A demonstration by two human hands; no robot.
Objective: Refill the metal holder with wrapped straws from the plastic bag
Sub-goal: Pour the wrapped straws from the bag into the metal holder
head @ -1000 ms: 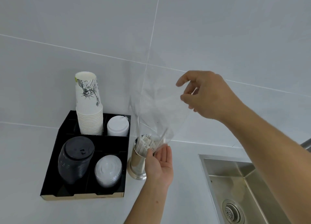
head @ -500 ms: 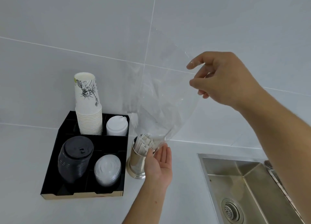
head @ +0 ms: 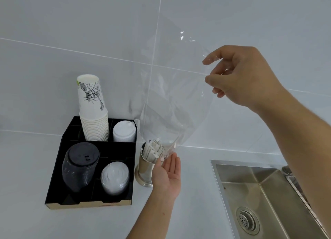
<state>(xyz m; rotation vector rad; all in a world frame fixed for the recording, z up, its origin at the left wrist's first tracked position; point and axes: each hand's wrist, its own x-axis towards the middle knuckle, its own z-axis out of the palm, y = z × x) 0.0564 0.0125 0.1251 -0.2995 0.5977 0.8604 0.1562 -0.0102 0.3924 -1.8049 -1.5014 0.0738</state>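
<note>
hands: left hand (head: 167, 177) bare | right hand (head: 241, 77) bare | forearms: uncovered, no sleeves | wrists: unadorned

Clear glossy plastic bag (head: 172, 95) — paper-wrapped straws (head: 154, 150) in a polished metal holder (head: 144, 168); brushed steel sink (head: 250, 188).

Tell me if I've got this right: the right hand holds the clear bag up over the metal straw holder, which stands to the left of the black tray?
Not quite. The head view shows the metal holder standing to the right of the black tray, not the left. The rest holds: the right hand lifts the clear bag above it.
</note>
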